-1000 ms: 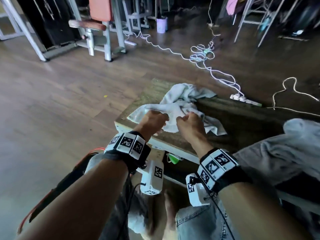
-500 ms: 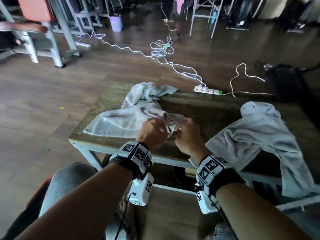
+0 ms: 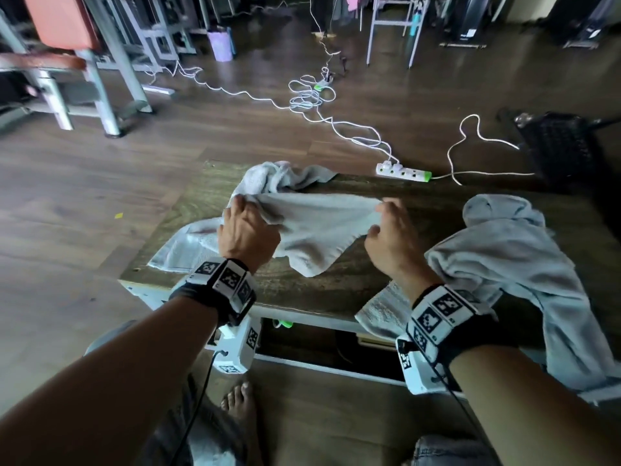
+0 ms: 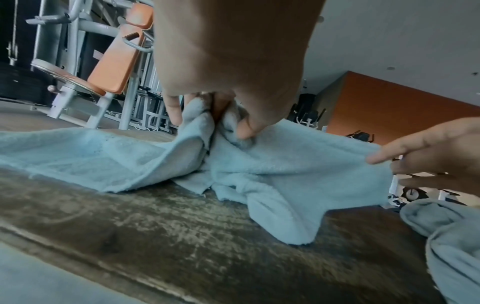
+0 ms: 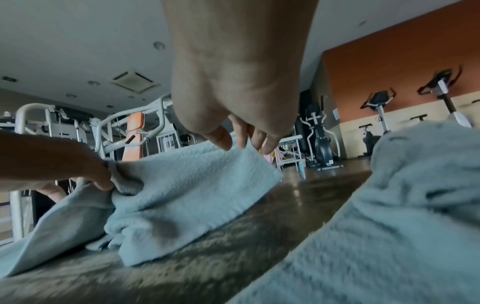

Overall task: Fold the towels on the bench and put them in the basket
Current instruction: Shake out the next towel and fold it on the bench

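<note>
A pale blue towel (image 3: 316, 227) lies rumpled across the left half of the wooden bench (image 3: 302, 284). My left hand (image 3: 247, 227) grips a bunched part of its upper edge (image 4: 226, 125). My right hand (image 3: 389, 227) pinches the same edge further right (image 5: 246, 146), so the towel (image 5: 187, 185) is stretched between them just above the bench top. A second pale towel (image 3: 510, 264) lies crumpled on the right end of the bench and hangs over its near edge. A dark basket (image 3: 557, 146) stands on the floor at the far right.
White cables (image 3: 312, 99) and a power strip (image 3: 403, 171) lie on the wooden floor beyond the bench. Gym machines with orange pads (image 3: 60, 21) stand at the back left. My bare foot (image 3: 238, 408) is on the floor under the near edge.
My hands were close together on the towel's near part; they have moved apart and away from me, drawing the edge out straight between them. The head view has shifted right.
</note>
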`<state>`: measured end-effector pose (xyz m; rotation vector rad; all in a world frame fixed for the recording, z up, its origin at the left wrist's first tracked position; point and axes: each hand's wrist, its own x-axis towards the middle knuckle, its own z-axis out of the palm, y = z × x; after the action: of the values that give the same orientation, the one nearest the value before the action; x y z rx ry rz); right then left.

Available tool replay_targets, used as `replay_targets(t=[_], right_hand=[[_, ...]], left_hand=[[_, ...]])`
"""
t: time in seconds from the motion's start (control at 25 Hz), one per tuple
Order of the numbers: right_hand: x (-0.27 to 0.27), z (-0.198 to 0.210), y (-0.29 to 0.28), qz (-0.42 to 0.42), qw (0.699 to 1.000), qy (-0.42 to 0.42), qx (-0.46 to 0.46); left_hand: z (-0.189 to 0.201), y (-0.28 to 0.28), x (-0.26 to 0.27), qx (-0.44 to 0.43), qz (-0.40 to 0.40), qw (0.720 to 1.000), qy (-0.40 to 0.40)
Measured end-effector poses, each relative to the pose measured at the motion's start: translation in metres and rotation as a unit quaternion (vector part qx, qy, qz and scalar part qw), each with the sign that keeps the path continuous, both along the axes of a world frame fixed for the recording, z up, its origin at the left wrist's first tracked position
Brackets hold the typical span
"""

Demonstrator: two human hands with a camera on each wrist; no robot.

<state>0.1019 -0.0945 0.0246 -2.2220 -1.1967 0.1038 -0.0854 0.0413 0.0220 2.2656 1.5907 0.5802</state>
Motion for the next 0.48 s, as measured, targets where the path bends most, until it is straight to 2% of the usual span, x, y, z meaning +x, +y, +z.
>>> replay_targets(t=[0.12,0.24,0.4,0.48], right_hand=[[0.008,0.014,-0.007,-0.003,0.999,0.018,0.036],[0.013,0.027,-0.015,-0.038,0.993,0.055,0.102],[0.022,0.052,-0.027,-0.068,0.96,0.169,0.212],[0.026,0.063,-0.031,-0.057,0.939,0.231,0.248]], left_hand=[[0.004,-0.003,0.006,-0.016,0.005,0.999,-0.048],[0.011,-0.006,0.009,0.034,0.01,0.996,-0.081],[0.021,-0.006,0.003,0.041,-0.03,0.998,-0.048],[0.025,-0.016,0.008,0.096,-0.068,0.99,-0.075]])
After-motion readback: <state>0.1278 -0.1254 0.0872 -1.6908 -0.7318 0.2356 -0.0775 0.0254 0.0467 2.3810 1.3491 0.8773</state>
